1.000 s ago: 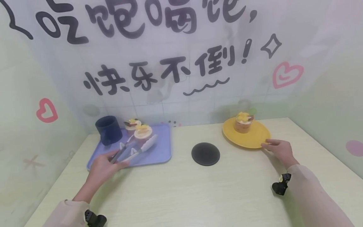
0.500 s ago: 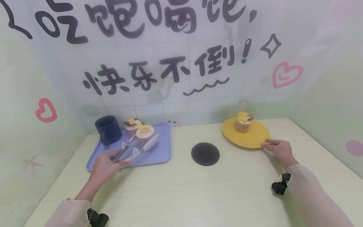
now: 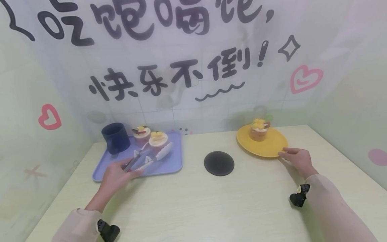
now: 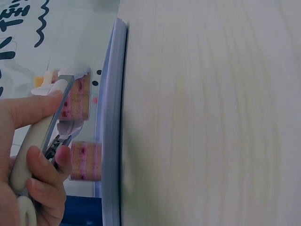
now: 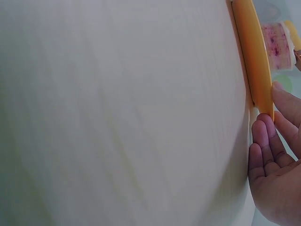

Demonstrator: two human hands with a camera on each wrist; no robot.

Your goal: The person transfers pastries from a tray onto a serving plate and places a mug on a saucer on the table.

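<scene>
In the head view my left hand [image 3: 116, 175] grips a pair of tongs [image 3: 163, 152] over the blue-violet tray [image 3: 173, 163]. Between the tongs' tips is a dessert cup [image 3: 158, 138] with cream and yellow fruit on top. The left wrist view shows this cup [image 4: 79, 101] higher off the tray than the second dessert cup [image 4: 86, 161], which stands beside it. Over on the right, my right hand [image 3: 299, 160] pinches the near rim of a yellow plate [image 3: 263, 151], thumb above and fingers below. A third dessert cup [image 3: 258, 130] stands on that plate.
A dark blue mug [image 3: 116, 138] stands at the tray's left back corner. A round black coaster [image 3: 219, 163] lies on the table [image 3: 211, 205] between tray and plate. The printed wall [image 3: 211, 114] rises directly behind the table, and side walls flank it.
My left hand, the tongs and the cup between their tips have shifted a little to the right over the tray. The right hand and the plate have stayed put.
</scene>
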